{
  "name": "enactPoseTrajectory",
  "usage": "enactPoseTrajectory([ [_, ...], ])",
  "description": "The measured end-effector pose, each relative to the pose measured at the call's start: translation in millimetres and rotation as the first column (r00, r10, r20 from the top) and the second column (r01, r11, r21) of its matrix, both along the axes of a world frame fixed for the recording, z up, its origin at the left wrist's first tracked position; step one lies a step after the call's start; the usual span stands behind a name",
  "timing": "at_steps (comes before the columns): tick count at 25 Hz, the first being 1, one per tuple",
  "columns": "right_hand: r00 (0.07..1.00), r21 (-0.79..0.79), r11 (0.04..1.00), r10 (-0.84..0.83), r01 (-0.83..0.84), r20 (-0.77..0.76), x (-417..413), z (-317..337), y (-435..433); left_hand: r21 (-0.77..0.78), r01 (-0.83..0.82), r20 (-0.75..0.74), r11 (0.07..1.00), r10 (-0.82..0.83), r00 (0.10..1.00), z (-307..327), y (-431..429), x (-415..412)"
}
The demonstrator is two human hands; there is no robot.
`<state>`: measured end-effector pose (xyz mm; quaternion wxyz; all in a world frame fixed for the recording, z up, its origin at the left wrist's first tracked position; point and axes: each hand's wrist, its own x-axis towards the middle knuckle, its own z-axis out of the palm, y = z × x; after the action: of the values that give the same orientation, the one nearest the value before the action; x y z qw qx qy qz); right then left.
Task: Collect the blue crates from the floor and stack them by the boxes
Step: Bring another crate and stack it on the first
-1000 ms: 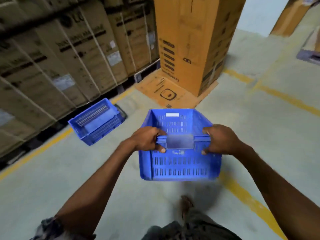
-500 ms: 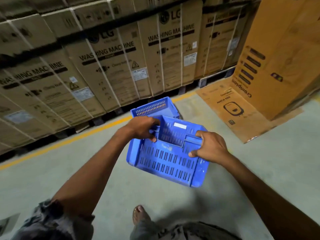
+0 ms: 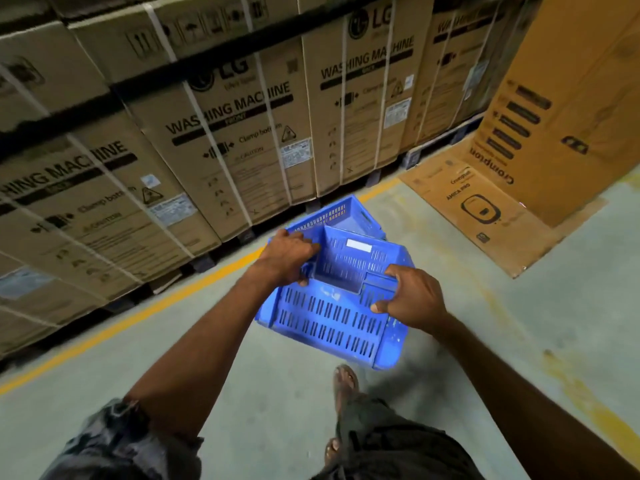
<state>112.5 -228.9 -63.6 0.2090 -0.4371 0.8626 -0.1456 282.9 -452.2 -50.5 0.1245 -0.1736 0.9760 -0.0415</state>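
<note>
Blue crate [image 3: 332, 317] was clamped in our left hand [image 3: 289, 256] and right hand [image 3: 412, 299], above floor crate [image 3: 341, 216] by boxes [image 3: 242, 133]; stacking remained.

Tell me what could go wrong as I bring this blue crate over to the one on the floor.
1. The carried crate is tilted, held only at its near rim by the left hand and right hand; it might slip.
2. It hides most of the floor crate, so nesting could miss.
3. Your sandalled foot is under it if it drops.
</note>
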Motion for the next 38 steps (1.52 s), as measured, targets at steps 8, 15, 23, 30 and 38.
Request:
enactPoseTrajectory([
  [8,0.982,-0.035,0.983,-0.178,0.180,0.069,27,-51,-161,0.063,-0.084,-0.195,0.994,0.095,0.976,-52,-172,0],
  [15,0.900,-0.071,0.900,-0.433,0.430,-0.053,64,-92,-288,0.596,-0.137,-0.409,0.791,0.446,0.796,-143,-227,4],
  [23,0.741,-0.290,0.743,-0.656,0.603,-0.140,59,-213,-393,0.739,0.057,-0.419,0.672,0.392,0.819,-339,-245,13],
  [30,0.767,-0.395,0.856,-0.489,0.333,-0.414,16,-389,-421,0.686,0.315,-0.627,0.656,0.313,0.714,-537,-279,-46],
  [38,0.686,-0.487,0.859,-0.451,0.159,-0.571,25,-538,-449,0.587,0.141,-0.592,0.798,0.304,0.747,-687,-295,-77],
])
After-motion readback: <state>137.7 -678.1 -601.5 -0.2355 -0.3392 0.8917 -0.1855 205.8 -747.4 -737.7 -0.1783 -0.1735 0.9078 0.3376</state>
